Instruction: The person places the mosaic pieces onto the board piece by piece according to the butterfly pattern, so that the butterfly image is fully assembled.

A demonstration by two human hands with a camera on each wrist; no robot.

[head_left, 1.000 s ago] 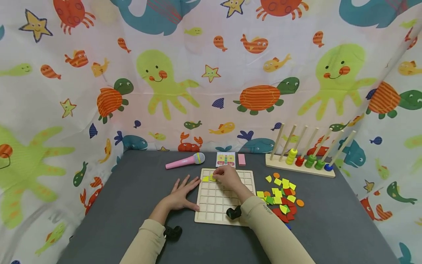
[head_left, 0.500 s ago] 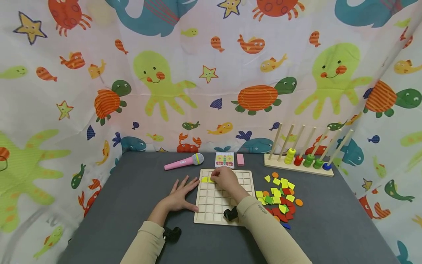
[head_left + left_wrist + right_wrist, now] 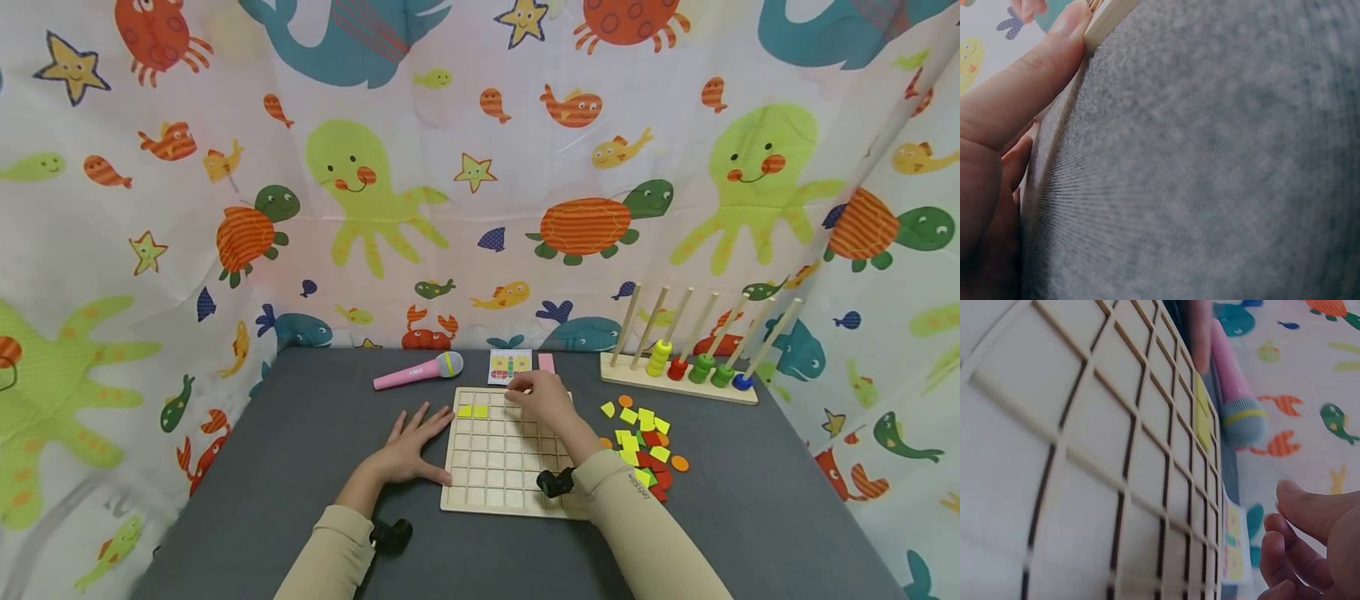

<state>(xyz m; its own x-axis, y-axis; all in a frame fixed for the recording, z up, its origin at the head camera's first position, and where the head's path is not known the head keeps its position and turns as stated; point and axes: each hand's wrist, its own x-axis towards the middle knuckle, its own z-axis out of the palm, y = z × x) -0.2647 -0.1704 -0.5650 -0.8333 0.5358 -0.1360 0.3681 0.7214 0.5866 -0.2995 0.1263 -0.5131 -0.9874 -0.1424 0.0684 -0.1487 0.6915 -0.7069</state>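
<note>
A wooden grid board (image 3: 477, 497) lies on the dark grey table. Two yellow square tiles (image 3: 481, 411) sit side by side in its upper left cells, seen also as yellow tiles (image 3: 1202, 427) in the right wrist view. My left hand (image 3: 402, 450) rests with fingers spread beside the board, its thumb (image 3: 1035, 81) against the left edge. Over the board's upper right part is my right hand (image 3: 547, 406). Its fingers curl loosely with nothing between thumb (image 3: 1300, 503) and fingertips.
Right of the board lie several loose yellow, red, green and orange pieces (image 3: 628, 442). Behind it are a coloured pattern card (image 3: 511, 367), a pink block (image 3: 546, 362) and a pink toy microphone (image 3: 412, 374). A wooden peg stand (image 3: 678, 383) with coloured rings stands back right.
My right hand has let go of the second yellow tile, now in its cell beside the first, and moved right. My left hand stays in place.
</note>
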